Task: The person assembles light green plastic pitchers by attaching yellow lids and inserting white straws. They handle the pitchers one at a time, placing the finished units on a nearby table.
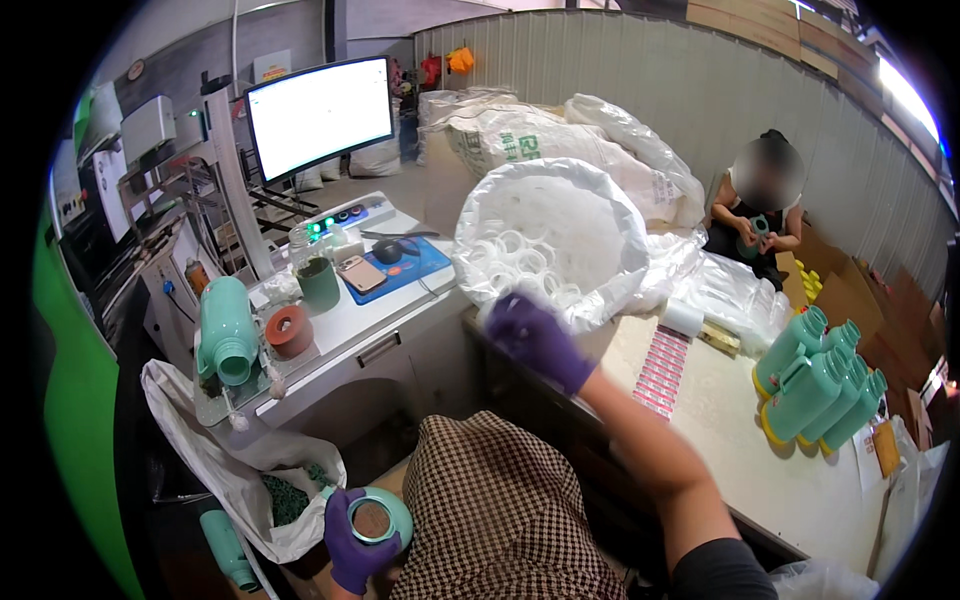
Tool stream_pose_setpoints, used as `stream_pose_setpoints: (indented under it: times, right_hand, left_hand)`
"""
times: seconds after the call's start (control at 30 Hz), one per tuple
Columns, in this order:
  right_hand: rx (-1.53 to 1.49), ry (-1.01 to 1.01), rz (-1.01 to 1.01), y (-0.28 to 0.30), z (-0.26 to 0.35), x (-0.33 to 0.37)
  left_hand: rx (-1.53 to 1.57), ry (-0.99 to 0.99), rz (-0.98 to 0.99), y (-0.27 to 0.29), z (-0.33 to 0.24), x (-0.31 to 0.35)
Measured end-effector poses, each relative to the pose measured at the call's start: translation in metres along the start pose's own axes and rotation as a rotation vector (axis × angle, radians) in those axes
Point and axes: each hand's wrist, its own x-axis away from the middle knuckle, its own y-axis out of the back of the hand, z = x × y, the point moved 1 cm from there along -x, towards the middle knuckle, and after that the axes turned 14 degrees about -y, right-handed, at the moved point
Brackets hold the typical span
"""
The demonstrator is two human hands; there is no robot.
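My left hand, in a purple glove, is wrapped round a mint-green thermos jug shell. The jug's round opening faces up, and something brown shows inside. My right hand, gloved in purple too, is raised at the near rim of a large white plastic bag. Motion smears its fingers, so whether they hold anything cannot be made out. Inside the bag lie many white plastic rings, just beyond the right hand.
Several mint-green jugs with yellow bases stand on the right table beside a pink-and-white label sheet. Another jug lies near brown tape on the left desk, below a monitor. A co-worker sits at the back right.
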Motion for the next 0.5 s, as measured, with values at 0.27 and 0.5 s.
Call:
stream_pose_setpoints:
  times: [0.27,0.5]
  right_hand:
    - [-0.735,0.052,0.361,-0.128,0.145,0.157]
    - [-0.269,-0.086,0.598,-0.147,0.145,0.174]
  left_hand:
    - [-0.009,-0.126,0.084,-0.015,0.004,-0.025]
    - [-0.037,-0.196,0.111,-0.015,-0.008,-0.03]
